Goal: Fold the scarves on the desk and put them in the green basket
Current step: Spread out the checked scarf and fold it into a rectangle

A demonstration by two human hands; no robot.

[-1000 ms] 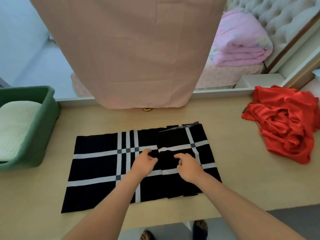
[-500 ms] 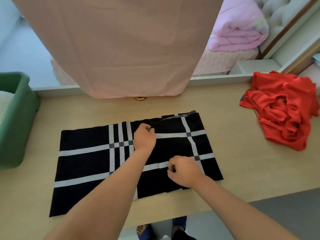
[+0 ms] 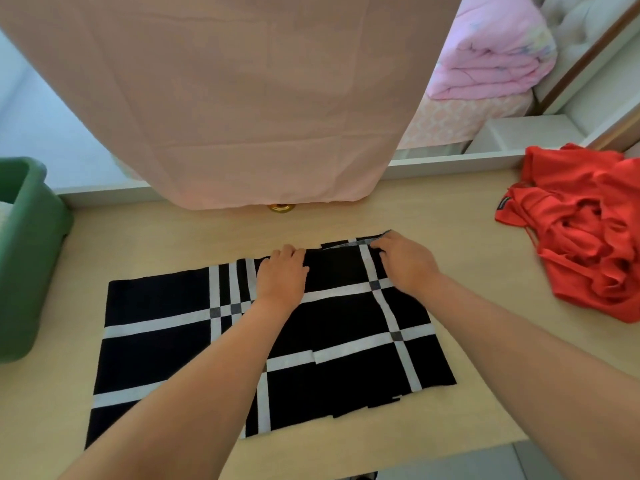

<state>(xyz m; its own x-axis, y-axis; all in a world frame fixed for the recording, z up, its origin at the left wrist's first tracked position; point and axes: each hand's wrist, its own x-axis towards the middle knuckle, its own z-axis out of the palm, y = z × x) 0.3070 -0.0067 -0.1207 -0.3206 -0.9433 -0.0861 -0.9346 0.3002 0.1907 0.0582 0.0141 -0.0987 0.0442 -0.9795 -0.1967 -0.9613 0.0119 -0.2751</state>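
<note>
Black scarf lies flat in the middle of the table, partly folded. Left hand curls its fingers over the far edge. Right hand pinches the far corner. The scarf looks soft, light and floppy, so hold it by the far edge and pull evenly. Red scarf sits in a heap on the right. Basket is on the left.

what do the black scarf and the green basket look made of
Black scarf: seemingly soft woven or knit fabric, matte; it lies flat in limp layers. Green basket: probably moulded plastic, smooth with a slight sheen and rounded corners.
</note>
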